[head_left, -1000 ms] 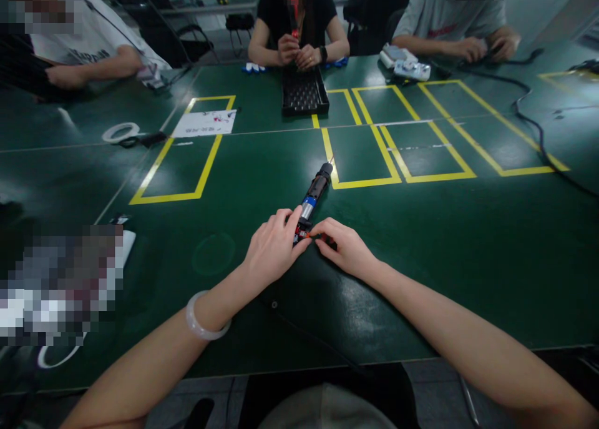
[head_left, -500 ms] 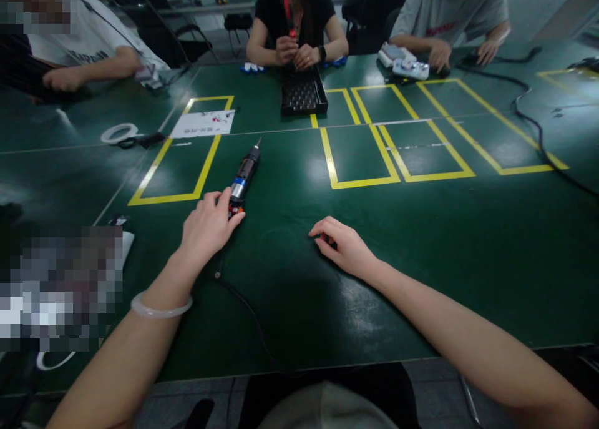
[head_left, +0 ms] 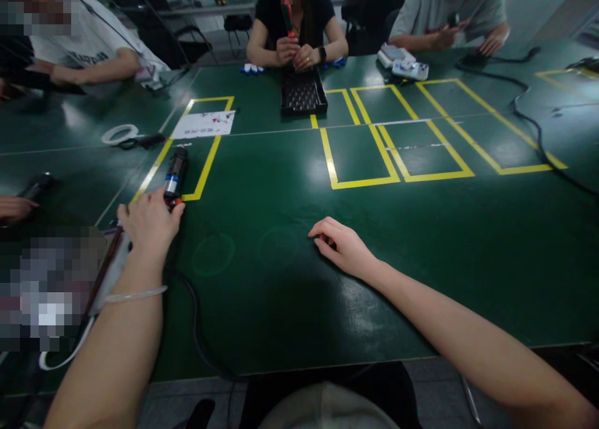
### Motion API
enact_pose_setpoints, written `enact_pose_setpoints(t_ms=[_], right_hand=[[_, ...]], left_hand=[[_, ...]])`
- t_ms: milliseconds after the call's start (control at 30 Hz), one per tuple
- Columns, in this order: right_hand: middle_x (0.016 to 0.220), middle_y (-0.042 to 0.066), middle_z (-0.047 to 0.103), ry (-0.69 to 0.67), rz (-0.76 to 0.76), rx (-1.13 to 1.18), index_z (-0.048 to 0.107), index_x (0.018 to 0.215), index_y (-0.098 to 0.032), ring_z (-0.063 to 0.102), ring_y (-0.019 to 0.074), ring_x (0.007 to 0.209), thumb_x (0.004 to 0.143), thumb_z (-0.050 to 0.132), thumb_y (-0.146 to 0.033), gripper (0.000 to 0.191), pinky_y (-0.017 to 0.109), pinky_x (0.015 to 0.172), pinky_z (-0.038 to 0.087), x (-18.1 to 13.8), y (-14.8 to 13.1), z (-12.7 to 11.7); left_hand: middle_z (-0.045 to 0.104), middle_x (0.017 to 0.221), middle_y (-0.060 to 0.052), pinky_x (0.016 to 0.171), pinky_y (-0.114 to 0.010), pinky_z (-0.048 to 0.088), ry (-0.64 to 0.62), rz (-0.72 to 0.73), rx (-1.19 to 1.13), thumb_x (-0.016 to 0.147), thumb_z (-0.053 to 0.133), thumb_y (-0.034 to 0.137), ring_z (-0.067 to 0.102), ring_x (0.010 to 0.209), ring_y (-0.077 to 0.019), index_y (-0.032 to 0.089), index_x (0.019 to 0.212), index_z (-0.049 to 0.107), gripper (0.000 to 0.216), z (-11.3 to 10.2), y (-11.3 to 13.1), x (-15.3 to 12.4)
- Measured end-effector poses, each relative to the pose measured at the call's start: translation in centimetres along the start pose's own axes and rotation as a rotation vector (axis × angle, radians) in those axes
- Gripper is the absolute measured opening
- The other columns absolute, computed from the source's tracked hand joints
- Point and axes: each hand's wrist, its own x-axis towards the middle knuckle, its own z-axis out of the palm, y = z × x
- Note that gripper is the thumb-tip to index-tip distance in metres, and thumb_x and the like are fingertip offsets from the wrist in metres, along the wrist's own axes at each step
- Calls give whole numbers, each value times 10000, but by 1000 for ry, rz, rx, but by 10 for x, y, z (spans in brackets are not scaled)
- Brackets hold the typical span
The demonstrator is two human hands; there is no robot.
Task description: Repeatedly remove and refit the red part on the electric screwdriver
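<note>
On the left side of the green table (head_left: 262, 316), my left hand (head_left: 152, 223) grips the rear of a corded electric screwdriver (head_left: 175, 172). The tool is black with a blue and silver band and some red near my thumb; its front end points away from me, inside the left yellow-taped rectangle (head_left: 206, 167). A black cord (head_left: 194, 310) trails from it to the table's near edge. My right hand (head_left: 344, 245) rests on the table at centre right, fingers loosely curled with a gap between thumb and forefinger, holding nothing.
A white sheet (head_left: 203, 124) and a tape roll (head_left: 120, 134) lie at the far left. Across from me, a person's hands are behind a black tray (head_left: 304, 98). More taped rectangles (head_left: 365, 183) and a black cable (head_left: 538, 129) are at the right. Another person's hand (head_left: 16, 209) is at far left.
My left hand has moved left with the electric screwdriver, and its cord has followed. My right hand has stayed put. A co-worker's hand has appeared at the left edge.
</note>
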Motion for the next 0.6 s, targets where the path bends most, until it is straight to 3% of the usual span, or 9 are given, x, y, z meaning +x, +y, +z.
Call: enact_pose_setpoints(t_ms=[100,233,433,533,600], right_hand=[[1047,57,625,2,2,5,600,1028,-196,597,140,818,917,501,-123,166,277,739,486,0,0,0],[1052,55,625,9,-2,5,598,1031,-202,599,139,817,913,506,-122,170,274,734,485,0,1,1],[1061,54,628,0,-8,14,605,1018,-205,608,140,832,915,514,-128,157,275,744,487,0,3,1],[1069,54,628,1,-11,10,609,1012,-204,611,137,831,913,516,-126,156,273,747,487,0,4,2],[1068,54,628,0,-13,13,612,1009,-201,609,135,827,917,513,-129,153,271,746,486,0,4,2]], left_hand=[[564,1232,-196,977,-457,367,57,6,-13,902,501,469,521,1109,-327,89,1248,542,515,-2,3,-4],[549,1184,-159,929,-418,383,29,-5,-23,874,519,469,511,1041,-295,105,1141,595,457,-5,8,-2],[590,913,-109,780,-390,391,17,-157,-96,864,498,484,519,841,-273,104,1068,657,460,-4,5,3],[613,933,-107,806,-392,400,122,-154,-161,895,465,465,533,868,-266,102,1123,654,468,-7,6,1],[631,1032,-114,879,-404,410,180,-113,-332,928,436,432,554,934,-254,102,1200,621,466,-13,15,-2]])
